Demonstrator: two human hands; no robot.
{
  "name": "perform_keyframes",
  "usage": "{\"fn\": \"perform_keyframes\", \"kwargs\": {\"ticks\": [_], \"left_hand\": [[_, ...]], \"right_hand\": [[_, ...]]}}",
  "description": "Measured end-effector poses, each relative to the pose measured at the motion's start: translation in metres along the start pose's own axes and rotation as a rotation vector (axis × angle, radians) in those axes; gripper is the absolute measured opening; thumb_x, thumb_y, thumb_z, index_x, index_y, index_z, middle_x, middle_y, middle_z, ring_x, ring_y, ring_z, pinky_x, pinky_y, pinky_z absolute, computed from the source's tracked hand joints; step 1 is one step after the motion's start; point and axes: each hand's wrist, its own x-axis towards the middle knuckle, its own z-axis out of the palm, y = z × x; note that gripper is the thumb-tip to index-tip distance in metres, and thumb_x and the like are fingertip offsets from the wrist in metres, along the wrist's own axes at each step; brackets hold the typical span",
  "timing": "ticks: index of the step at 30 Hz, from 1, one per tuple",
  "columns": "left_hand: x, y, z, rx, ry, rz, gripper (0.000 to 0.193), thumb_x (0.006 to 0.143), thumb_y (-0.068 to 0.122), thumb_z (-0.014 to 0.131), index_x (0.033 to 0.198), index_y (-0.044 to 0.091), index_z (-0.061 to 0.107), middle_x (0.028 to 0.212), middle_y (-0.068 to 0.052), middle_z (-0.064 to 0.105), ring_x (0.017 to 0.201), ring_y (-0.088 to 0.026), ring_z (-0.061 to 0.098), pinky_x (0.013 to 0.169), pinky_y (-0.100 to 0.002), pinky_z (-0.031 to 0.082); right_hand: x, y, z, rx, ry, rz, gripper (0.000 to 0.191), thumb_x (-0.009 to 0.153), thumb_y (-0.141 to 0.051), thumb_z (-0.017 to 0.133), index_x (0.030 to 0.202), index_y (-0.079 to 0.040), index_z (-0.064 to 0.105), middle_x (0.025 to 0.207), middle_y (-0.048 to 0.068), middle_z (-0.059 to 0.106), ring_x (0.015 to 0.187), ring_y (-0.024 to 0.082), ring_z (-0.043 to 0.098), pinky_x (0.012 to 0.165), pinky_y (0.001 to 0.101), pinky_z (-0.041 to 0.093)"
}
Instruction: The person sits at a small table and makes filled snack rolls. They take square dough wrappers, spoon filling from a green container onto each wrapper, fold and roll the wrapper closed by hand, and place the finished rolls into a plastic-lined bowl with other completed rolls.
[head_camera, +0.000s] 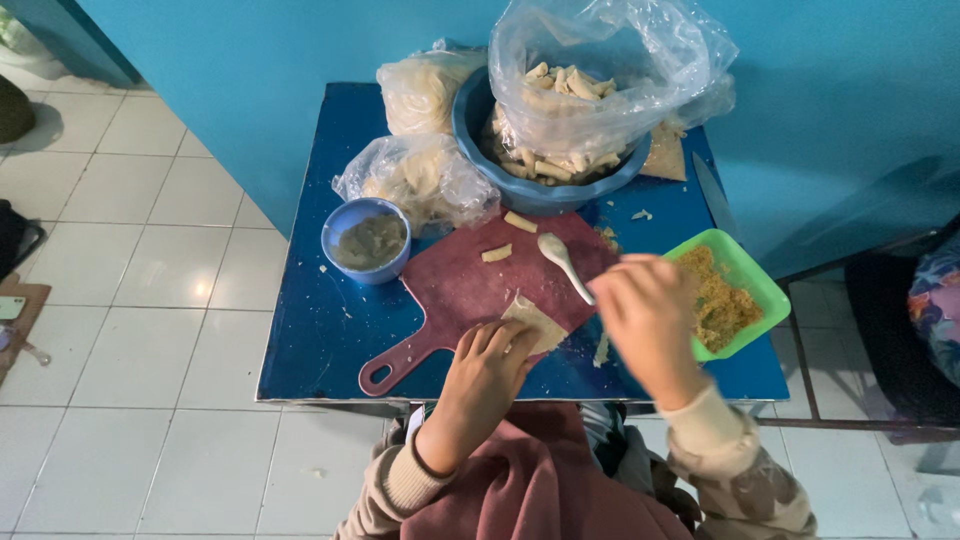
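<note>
Seen from above, the left hand (487, 362) presses its fingers flat on a pale wrapper (535, 322) lying on a red board (460, 285), steadying it, while the right hand (645, 318) pinches a white spoon (565, 265) beside a green tray (757, 280) of filling.

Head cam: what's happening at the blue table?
A person sits at a blue table, working on a reddish cutting board. The left hand presses a pale wrapper sheet flat on the board. The right hand holds a white spoon over it, beside a green tray of crumbly filling. Finished rolls fill a bag in the blue basin; a small blue bowl holds grey paste.
</note>
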Motion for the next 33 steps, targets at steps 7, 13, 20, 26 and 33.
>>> {"fn": "perform_keyframes", "kwargs": {"ticks": [7,13,20,26,33], "left_hand": [[-0.001,-0.001,0.003,0.012,-0.010,-0.016,0.038,0.085,0.012,0.072,0.122,0.008,0.067,0.123,-0.007,0.062,0.120,-0.028,0.057,0.106,-0.043,0.043],[-0.002,-0.001,0.002,0.022,-0.008,-0.013,0.040,0.084,0.012,0.072,0.123,0.007,0.067,0.123,-0.008,0.062,0.120,-0.029,0.057,0.107,-0.043,0.043],[-0.001,0.000,0.001,-0.003,0.000,-0.018,0.035,0.085,0.013,0.073,0.119,0.008,0.068,0.124,-0.007,0.062,0.122,-0.029,0.057,0.107,-0.043,0.043],[-0.001,-0.004,-0.001,-0.024,0.006,-0.015,0.031,0.086,0.014,0.073,0.116,0.009,0.069,0.125,-0.005,0.063,0.122,-0.028,0.057,0.106,-0.043,0.043],[-0.005,-0.014,-0.003,0.063,0.036,-0.054,0.027,0.087,0.015,0.068,0.114,0.012,0.071,0.118,-0.005,0.066,0.108,-0.027,0.061,0.098,-0.042,0.046]], "right_hand": [[-0.038,0.096,-0.015,-0.695,-0.439,0.240,0.011,0.096,-0.017,0.064,0.088,-0.014,0.071,0.084,0.005,0.071,0.085,0.026,0.065,0.074,0.0467,0.039],[-0.041,0.104,-0.024,-0.476,-0.896,0.511,0.038,0.106,-0.035,0.055,0.089,-0.013,0.080,0.088,0.015,0.077,0.084,0.031,0.076,0.084,0.0440,0.055],[-0.032,0.103,-0.022,-0.091,-0.812,0.506,0.027,0.091,-0.030,0.064,0.104,-0.012,0.078,0.100,0.013,0.077,0.093,0.032,0.075,0.086,0.0418,0.055],[-0.043,0.116,-0.009,-0.073,-0.794,0.520,0.023,0.091,-0.022,0.064,0.104,-0.011,0.078,0.098,0.015,0.077,0.092,0.033,0.074,0.086,0.0428,0.055],[-0.033,0.119,-0.022,0.053,-0.733,0.558,0.020,0.086,-0.018,0.064,0.098,-0.011,0.078,0.086,0.015,0.076,0.077,0.032,0.074,0.074,0.0419,0.056]]}}
